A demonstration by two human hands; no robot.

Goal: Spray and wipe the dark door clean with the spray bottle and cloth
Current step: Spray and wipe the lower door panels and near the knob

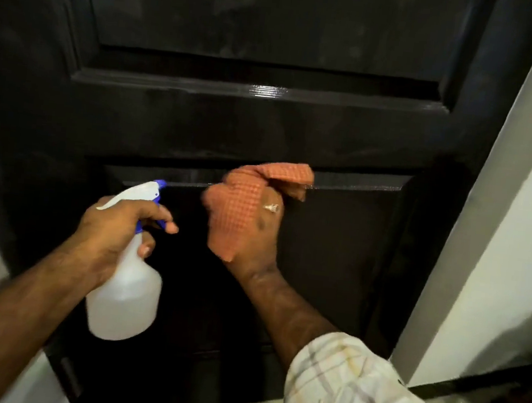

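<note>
Gripping the orange cloth (pixel 252 196) in your right hand (pixel 254 233) against the dark door (pixel 265 129)'s ledge, rub slowly along it — left hand (pixel 114 228) wrapped round the spray bottle (pixel 126 298) — ready to squirt.

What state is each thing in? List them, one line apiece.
Spray bottle: upright, off the door, nozzle toward it.
Left hand: grips the bottle's neck, finger on the trigger.
Cloth: bunched, pressed against the lower panel's top edge.
Right hand: holds the cloth.
Dark door: shut, upper panel smudged.
</note>
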